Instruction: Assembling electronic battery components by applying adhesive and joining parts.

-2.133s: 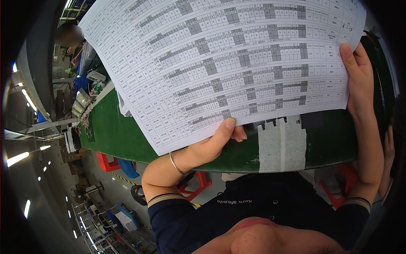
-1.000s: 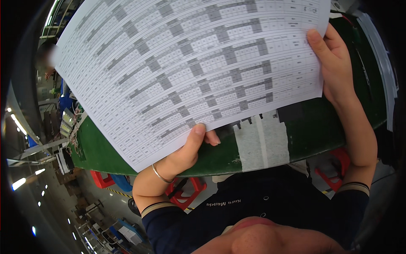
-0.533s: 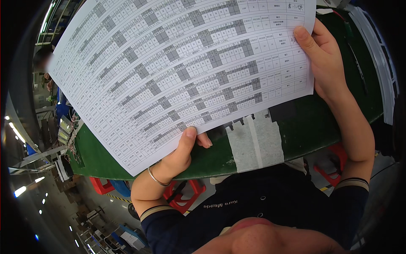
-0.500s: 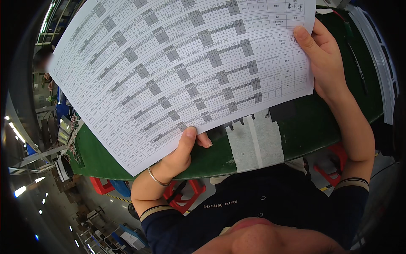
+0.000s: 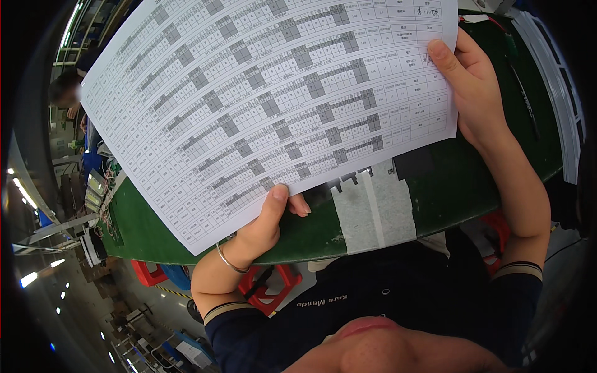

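Observation:
A large white paper sheet (image 5: 267, 112), printed with rows of tables and grey-shaded cells, is held up tilted above the green work table (image 5: 298, 239). My left hand (image 5: 267, 217) pinches its lower edge, thumb on top and fingers beneath. At the sheet's right edge my right hand (image 5: 476, 87) grips it, with the thumb on the printed face beside some handwriting. Light-grey tape-like patches (image 5: 373, 211) lie on the table below the sheet, next to a dark flat piece (image 5: 413, 163). The sheet hides much of the table.
A black pen-like tool (image 5: 528, 102) and a red-and-black cable (image 5: 497, 26) lie at the right. Beyond them stands a stack of white sheets (image 5: 550, 81). Wires and small devices (image 5: 102, 193) crowd the left end. Red stools (image 5: 273, 289) stand below the table edge. Another person (image 5: 68, 90) is at far left.
The sheet has shifted very slightly left, its right edge moving along with my right hand. Both hands keep their hold. At far left the other person shows a little more.

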Tool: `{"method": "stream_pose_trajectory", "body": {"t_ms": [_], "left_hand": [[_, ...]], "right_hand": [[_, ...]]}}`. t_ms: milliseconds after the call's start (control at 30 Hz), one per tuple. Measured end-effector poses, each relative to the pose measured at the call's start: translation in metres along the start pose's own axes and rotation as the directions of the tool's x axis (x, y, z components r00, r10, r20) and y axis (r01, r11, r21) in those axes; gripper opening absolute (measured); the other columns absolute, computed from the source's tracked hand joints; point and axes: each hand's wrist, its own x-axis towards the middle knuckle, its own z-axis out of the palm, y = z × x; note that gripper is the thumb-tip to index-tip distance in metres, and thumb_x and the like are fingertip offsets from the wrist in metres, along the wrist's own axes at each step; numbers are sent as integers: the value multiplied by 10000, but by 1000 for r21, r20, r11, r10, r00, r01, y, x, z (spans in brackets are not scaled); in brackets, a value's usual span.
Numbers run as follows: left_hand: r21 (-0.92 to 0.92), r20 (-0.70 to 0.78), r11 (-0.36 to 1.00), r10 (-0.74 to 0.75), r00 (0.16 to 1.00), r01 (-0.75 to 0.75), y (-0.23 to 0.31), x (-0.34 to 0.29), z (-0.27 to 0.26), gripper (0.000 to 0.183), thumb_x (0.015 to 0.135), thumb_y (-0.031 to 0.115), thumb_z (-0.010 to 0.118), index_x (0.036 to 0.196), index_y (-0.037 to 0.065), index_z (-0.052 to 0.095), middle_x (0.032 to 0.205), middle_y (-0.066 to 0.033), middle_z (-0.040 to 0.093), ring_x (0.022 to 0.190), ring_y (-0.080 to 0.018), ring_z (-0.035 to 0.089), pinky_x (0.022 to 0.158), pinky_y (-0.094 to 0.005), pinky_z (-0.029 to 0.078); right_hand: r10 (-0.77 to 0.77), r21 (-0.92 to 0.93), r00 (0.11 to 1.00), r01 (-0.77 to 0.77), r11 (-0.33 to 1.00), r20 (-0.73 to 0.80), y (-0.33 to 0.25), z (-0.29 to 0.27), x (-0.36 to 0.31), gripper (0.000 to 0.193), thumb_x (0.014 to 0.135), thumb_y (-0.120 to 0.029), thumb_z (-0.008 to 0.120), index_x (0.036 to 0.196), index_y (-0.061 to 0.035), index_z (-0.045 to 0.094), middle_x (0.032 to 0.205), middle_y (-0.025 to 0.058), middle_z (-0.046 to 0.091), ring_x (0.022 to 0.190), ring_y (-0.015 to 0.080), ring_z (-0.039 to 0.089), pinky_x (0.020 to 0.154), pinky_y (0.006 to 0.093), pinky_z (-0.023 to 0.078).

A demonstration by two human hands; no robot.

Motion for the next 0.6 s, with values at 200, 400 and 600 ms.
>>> {"method": "stream_pose_trajectory", "body": {"t_ms": [200,400,600], "left_hand": [[-5,-22,1000,-4,1000,4,0,-1,0,354,887,257,379,747,-13,560,679,-85,573,667,-157,542,625,-251,455],[-2,22,1000,26,999,-26,2,2,0,338,887,247,382,756,-9,559,667,-83,570,655,-152,540,621,-255,458],[-48,38,998,49,998,-47,2,2,1,306,884,238,399,777,-6,548,652,-82,561,630,-156,543,619,-263,464]], "right_hand": [[-10,12,1000,10,1000,-11,0,3,1,319,870,-225,495,1094,1,485,981,69,573,873,101,537,778,227,419],[2,-62,999,-5,998,-36,0,-2,1,327,866,-226,501,1099,3,484,987,78,573,879,105,539,776,222,417],[37,-49,999,-39,998,-40,0,-4,1,334,866,-230,500,1098,10,482,980,78,573,882,107,539,774,222,419]]}}
